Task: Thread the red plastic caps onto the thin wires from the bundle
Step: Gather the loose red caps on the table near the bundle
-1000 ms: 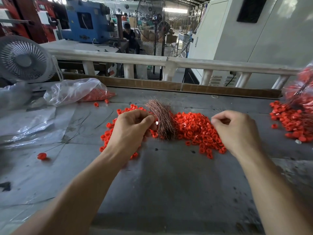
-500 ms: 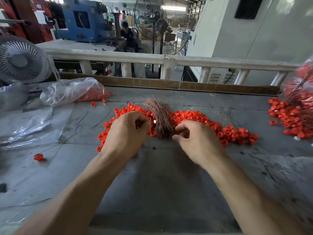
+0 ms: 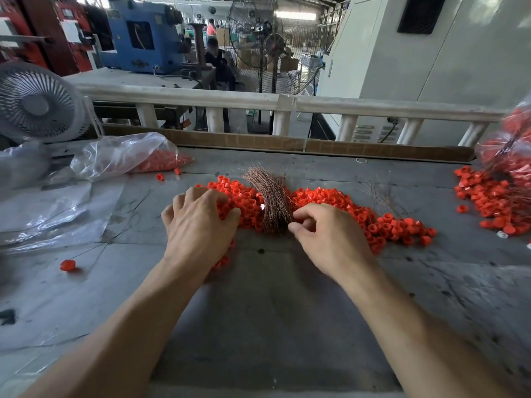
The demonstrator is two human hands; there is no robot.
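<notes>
A curved bundle of thin copper wires [image 3: 273, 196] lies on the grey table [image 3: 273, 311], across a wide pile of red plastic caps [image 3: 339, 202]. My left hand [image 3: 198, 225] rests on the pile's left part, left of the bundle, with its fingers spread and bent down onto the caps. My right hand [image 3: 327, 237] sits just right of the bundle's near end. Its thumb and forefinger pinch at the wire ends there. Whether a single wire is separated is too fine to tell.
A clear bag with red caps [image 3: 129, 156] and plastic sheeting [image 3: 43, 214] lie at the left, below a white fan [image 3: 37, 104]. One capped wire [image 3: 68, 265] lies near left. Loose wires [image 3: 379, 193] and a second cap pile [image 3: 494, 202] lie to the right. A cardboard strip [image 3: 258, 143] edges the back.
My right hand came in from the right side of the pile to the bundle's near end. My left hand went from a pinch to fingers spread over the caps.
</notes>
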